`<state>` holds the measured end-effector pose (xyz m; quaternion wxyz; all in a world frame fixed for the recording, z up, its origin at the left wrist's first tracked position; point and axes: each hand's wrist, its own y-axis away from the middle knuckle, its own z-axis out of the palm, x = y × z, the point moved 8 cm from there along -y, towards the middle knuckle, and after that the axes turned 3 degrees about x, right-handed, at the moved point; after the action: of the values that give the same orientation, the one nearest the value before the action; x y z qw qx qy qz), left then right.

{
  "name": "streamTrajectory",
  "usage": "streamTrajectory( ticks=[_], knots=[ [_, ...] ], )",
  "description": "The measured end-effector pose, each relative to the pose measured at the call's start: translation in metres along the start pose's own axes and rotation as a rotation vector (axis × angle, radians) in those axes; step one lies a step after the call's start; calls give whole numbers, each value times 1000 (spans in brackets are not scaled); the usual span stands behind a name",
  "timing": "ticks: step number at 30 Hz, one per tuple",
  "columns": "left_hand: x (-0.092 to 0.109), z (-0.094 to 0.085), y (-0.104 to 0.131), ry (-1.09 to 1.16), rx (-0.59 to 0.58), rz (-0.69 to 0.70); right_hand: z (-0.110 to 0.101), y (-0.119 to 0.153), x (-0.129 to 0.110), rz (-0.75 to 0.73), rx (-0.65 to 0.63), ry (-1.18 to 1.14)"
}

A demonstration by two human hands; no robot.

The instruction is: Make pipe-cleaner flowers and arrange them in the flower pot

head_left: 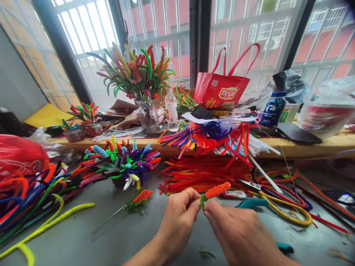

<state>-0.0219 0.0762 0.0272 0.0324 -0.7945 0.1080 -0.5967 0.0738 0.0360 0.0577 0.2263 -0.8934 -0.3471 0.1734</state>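
Observation:
Over the grey table, my left hand (181, 211) and my right hand (235, 225) meet at the green base of an orange pipe cleaner flower (217, 190). Fingers of both hands are pinched closed on that base, and the orange tip points up to the right. My left hand wears a ring. Left of my hands lies another orange pipe cleaner flower (142, 195) with green leaves and a thin wire stem. A small green scrap (206, 253) rests on the table below my hands. Teal-handled pliers (253, 203) lie partly behind my right hand.
Yellow-handled scissors (294, 218) lie at right, beside a pile of red pipe cleaners (199, 171). Bunched coloured pipe cleaners (130, 160) stand at left. On the wooden ledge (133, 142) are a glass vase (149, 116), a plastic bottle (171, 111) and a red bag (222, 88).

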Motion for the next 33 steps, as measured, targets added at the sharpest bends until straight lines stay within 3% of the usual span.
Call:
streamTrajectory(
  ticks=[4, 8, 12, 15, 19, 23, 27, 33],
  knots=[
    [-7, 4, -2, 272, -96, -99, 17, -4, 27, 167, -184, -268],
    [-8, 10, -3, 386, -217, -151, 15, -15, 42, 138, -276, -538],
    [0, 17, 1, 313, -364, -108, 20, -17, 47, 61, -443, -707],
    [8, 24, 9, 67, -454, 6, 20, -18, 48, 2, -519, -624],
    [7, 32, 10, -255, -403, 115, 11, -19, 46, 3, -467, -201],
    [-2, 26, 1, -218, -241, 70, 0, -13, 16, -13, -307, 174],
    [-10, 11, -4, 30, -75, -67, -4, -4, -11, -39, -97, 205],
    [-19, 8, 2, 447, -77, -264, 1, -2, 11, 87, -116, -73]
  ],
)
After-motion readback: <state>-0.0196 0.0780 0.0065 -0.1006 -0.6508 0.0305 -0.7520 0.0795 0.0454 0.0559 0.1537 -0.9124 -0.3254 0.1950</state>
